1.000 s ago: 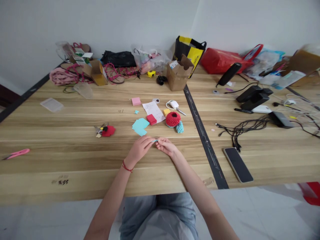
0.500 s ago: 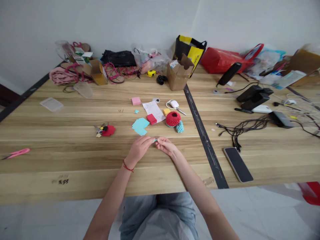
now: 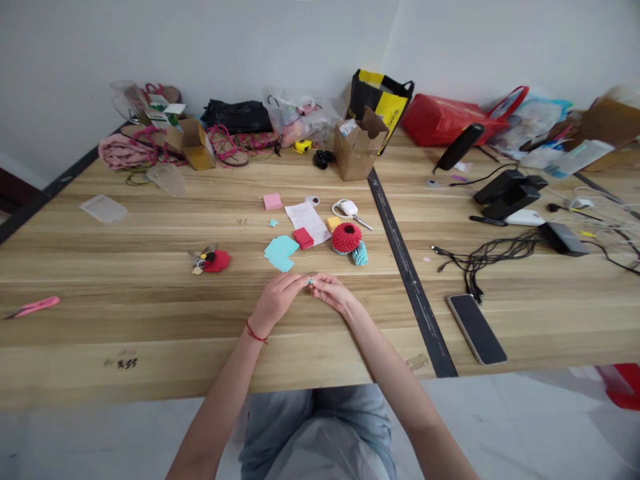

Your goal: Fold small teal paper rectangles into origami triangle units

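Wood-grain table [image 3: 150, 320] against a plain white wall, with clutter along its far edge.
Item: small teal paper piece [image 3: 311, 282], near centre, pinched between the fingertips of left hand [image 3: 277, 297] and right hand [image 3: 333, 292], both closed narrowly on it. Judged step: creasing a fold; any further fold would call for fine fingertip pressure. Just beyond: teal sheets [image 3: 280, 253], red paper model [image 3: 347, 237]. Right: phone [image 3: 475, 329].
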### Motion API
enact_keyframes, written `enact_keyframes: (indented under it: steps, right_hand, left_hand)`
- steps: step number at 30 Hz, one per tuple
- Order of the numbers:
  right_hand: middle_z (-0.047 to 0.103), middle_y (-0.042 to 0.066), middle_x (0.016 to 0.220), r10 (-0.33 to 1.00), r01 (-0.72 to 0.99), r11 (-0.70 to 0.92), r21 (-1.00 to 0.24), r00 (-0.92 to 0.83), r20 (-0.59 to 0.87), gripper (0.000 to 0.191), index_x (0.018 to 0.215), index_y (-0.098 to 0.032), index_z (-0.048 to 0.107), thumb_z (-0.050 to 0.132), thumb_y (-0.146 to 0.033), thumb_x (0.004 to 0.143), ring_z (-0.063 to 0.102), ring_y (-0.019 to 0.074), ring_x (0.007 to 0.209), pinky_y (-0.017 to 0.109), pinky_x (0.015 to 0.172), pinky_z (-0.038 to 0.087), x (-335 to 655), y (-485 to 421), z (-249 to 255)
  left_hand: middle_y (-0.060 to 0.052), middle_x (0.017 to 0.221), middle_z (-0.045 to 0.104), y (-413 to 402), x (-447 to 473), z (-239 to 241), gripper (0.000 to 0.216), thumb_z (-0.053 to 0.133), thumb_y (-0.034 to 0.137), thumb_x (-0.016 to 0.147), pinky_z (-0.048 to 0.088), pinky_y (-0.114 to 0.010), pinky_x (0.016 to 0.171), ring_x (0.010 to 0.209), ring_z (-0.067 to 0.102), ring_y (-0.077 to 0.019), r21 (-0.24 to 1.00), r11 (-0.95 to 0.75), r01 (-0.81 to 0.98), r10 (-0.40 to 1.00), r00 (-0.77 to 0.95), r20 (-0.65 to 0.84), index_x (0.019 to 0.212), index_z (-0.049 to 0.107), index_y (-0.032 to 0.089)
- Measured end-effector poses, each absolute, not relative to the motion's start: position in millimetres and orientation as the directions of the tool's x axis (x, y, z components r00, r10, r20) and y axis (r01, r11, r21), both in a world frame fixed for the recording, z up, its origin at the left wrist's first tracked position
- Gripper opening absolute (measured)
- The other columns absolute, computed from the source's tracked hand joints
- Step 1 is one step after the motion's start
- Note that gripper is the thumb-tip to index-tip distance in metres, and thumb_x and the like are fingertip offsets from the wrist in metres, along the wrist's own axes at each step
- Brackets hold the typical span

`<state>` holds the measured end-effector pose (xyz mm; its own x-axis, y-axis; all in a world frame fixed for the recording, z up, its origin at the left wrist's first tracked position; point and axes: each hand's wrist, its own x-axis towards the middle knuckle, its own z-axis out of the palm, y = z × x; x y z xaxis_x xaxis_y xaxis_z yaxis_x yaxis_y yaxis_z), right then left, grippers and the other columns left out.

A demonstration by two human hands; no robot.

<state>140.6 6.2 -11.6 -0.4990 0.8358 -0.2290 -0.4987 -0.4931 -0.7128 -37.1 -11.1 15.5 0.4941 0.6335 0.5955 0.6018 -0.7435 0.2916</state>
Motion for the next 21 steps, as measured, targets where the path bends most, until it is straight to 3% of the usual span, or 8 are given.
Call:
enact_keyframes:
  steps: [5, 10, 15, 21]
  right_hand:
    - [0.064, -0.001, 0.063, 0.854, -0.510, -0.475, -0.717, -0.464, -0.235, 0.019, 0.067, -0.014, 0.068, 0.080, -0.028, 0.061, 0.056, 0.0062, 0.057, 0.017, 0.058, 0.046, 137.0, 5.6, -14.7]
    - [0.065, -0.001, 0.064, 0.898, -0.538, -0.414, -0.734, -0.373, -0.232, 0.018, 0.070, -0.016, 0.069, 0.080, -0.027, 0.060, 0.054, 0.0058, 0.055, 0.018, 0.057, 0.044, 132.1, 4.6, -19.0]
    - [0.067, -0.002, 0.064, 0.952, -0.512, -0.298, -0.806, -0.226, -0.208, 0.019, 0.069, -0.018, 0.070, 0.081, -0.028, 0.057, 0.053, 0.0054, 0.052, 0.019, 0.055, 0.043, 130.7, 5.3, -19.4]
    - [0.067, -0.002, 0.063, 0.975, -0.437, -0.216, -0.873, -0.144, -0.169, 0.020, 0.069, -0.019, 0.071, 0.081, -0.029, 0.056, 0.054, 0.0073, 0.052, 0.020, 0.054, 0.043, 130.7, 6.2, -18.4]
  left_hand:
    - [-0.006, 0.097, 0.066, -10.0, -36.5, 13.0, 0.021, 0.044, 0.018, 0.091, 0.050, -0.034, 0.084, 0.091, 0.061, -0.0161, 0.350, -0.721, 0.598, 0.669, 0.472, 0.574, 0.104, 0.060, 0.019]
    - [-0.007, 0.100, 0.064, -6.2, -31.7, 11.6, 0.020, 0.048, 0.025, 0.090, 0.049, -0.035, 0.085, 0.096, 0.059, -0.0176, 0.602, -0.583, 0.546, 0.812, 0.353, 0.465, 0.105, 0.059, 0.019]
    - [-0.009, 0.111, 0.059, -4.4, -30.0, 11.3, 0.036, 0.052, 0.035, 0.086, 0.049, -0.033, 0.083, 0.099, 0.058, -0.0192, 0.829, -0.349, 0.437, 0.934, 0.239, 0.268, 0.119, 0.050, 0.019]
    - [-0.006, 0.096, 0.060, -4.1, -30.6, 12.0, 0.028, 0.041, 0.039, 0.091, 0.045, -0.029, 0.080, 0.088, 0.056, -0.0170, 0.924, -0.221, 0.313, 0.959, 0.240, 0.148, 0.104, 0.055, 0.018]
